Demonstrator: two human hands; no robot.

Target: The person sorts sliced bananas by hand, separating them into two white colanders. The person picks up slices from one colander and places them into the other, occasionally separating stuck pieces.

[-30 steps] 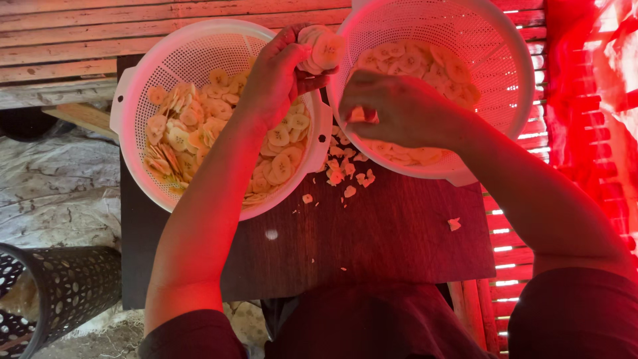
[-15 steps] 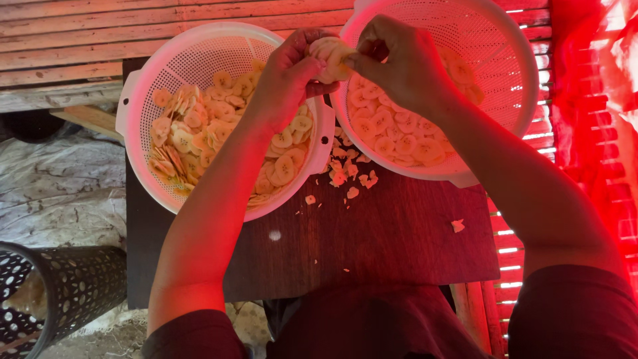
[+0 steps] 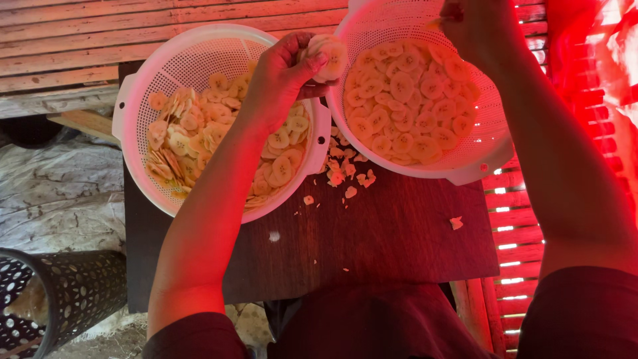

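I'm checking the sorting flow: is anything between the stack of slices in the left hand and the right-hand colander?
Nothing visible blocks it. The left hand holds the stack of slices right at the rim of the right colander, whose top is open. The right hand is over its far side, off that path.

Both arms are bare from short sleeves down. The left hand (image 3: 282, 76) and right hand (image 3: 475, 26) wear no gloves. The dark shirt looks maroon, perhaps tinted by red light.
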